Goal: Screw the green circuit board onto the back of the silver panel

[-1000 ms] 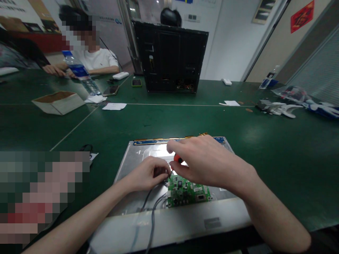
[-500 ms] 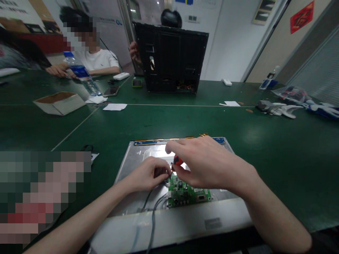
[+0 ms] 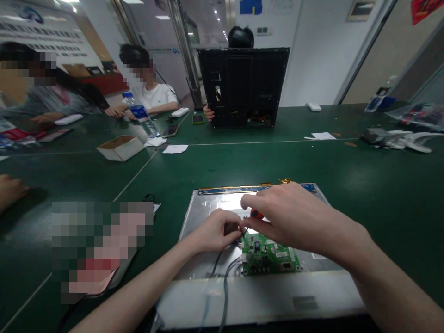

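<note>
A silver panel [image 3: 208, 208] lies flat on the green table in front of me, a green circuit board [image 3: 268, 256] mounted near its front edge. My right hand [image 3: 294, 217] is closed around a red-handled screwdriver [image 3: 256, 213], whose tip points down at the board's upper left corner. My left hand [image 3: 217, 230] is curled with its fingertips pinched at that same corner, right beside the tool's shaft. What the left fingers hold is too small to make out. Dark cables [image 3: 222, 273] run from the board toward me.
A black monitor back cover [image 3: 244, 85] stands upright across the table with a person behind it. Two other people sit at the far left. A cardboard box [image 3: 120, 148], water bottle [image 3: 140, 114], phones, paper scraps and white gloves [image 3: 398, 138] lie around.
The camera turned left, so everything shifted right in view and more of the left side shows. Both hands stay at the board's corner in the same grip.
</note>
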`<action>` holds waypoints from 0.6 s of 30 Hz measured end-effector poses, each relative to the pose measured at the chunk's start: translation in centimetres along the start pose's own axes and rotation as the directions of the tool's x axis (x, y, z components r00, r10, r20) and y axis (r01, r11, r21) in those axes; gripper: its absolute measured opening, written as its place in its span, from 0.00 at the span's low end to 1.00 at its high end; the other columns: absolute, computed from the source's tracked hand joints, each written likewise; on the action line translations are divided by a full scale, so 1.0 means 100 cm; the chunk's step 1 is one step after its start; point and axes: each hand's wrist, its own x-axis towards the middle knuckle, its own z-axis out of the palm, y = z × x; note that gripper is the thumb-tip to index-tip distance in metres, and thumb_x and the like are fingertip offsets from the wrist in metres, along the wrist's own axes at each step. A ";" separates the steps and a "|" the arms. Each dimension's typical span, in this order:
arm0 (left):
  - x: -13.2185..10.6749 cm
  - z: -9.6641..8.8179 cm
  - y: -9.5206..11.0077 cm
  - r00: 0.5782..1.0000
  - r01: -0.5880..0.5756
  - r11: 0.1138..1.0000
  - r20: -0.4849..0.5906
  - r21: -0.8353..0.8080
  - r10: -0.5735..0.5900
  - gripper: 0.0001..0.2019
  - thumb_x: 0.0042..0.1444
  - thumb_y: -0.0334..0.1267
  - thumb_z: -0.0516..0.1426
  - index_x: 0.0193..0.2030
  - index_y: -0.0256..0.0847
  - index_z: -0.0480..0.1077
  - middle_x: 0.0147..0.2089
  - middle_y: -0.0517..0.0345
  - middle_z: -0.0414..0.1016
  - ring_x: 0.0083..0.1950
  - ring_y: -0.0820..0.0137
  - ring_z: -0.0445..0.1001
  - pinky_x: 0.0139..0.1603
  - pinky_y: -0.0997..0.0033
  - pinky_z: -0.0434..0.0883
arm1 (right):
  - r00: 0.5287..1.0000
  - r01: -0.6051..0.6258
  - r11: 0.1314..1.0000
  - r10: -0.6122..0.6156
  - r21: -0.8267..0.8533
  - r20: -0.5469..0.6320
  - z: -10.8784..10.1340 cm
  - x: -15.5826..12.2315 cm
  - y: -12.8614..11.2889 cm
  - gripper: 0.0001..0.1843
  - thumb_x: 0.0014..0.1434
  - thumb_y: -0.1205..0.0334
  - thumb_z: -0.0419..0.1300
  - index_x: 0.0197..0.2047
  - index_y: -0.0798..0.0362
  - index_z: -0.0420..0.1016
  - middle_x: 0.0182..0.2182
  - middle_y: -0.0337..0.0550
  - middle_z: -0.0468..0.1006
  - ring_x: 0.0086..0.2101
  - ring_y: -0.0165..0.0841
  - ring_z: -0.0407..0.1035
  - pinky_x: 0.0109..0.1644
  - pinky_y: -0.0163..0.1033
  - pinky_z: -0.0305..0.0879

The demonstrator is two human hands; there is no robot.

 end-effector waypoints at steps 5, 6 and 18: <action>0.000 0.001 -0.001 1.000 0.012 1.000 0.012 -0.015 -0.012 0.05 0.55 0.31 0.56 0.30 0.36 0.73 0.22 0.63 0.67 0.23 0.74 0.63 0.27 0.76 0.59 | 0.999 0.040 0.998 -0.040 0.044 -0.004 0.000 -0.002 -0.001 0.06 0.62 0.65 0.60 0.43 0.54 0.69 0.30 0.39 0.78 0.25 0.30 0.67 0.26 0.35 0.46; 0.000 0.001 -0.001 1.000 0.006 1.000 0.011 -0.013 -0.006 0.05 0.55 0.30 0.56 0.30 0.36 0.73 0.22 0.63 0.67 0.23 0.74 0.63 0.27 0.76 0.59 | 0.999 0.050 0.997 -0.050 0.052 0.000 -0.001 -0.003 -0.001 0.06 0.61 0.66 0.60 0.43 0.54 0.68 0.31 0.39 0.78 0.25 0.30 0.66 0.26 0.36 0.46; 0.000 0.002 -0.007 1.000 -0.002 1.000 0.014 -0.029 0.002 0.06 0.54 0.31 0.55 0.27 0.36 0.71 0.21 0.64 0.65 0.23 0.75 0.62 0.26 0.77 0.57 | 0.999 0.017 1.000 -0.018 0.015 0.030 -0.002 0.002 -0.004 0.05 0.65 0.60 0.61 0.39 0.52 0.71 0.31 0.40 0.80 0.27 0.32 0.69 0.27 0.36 0.46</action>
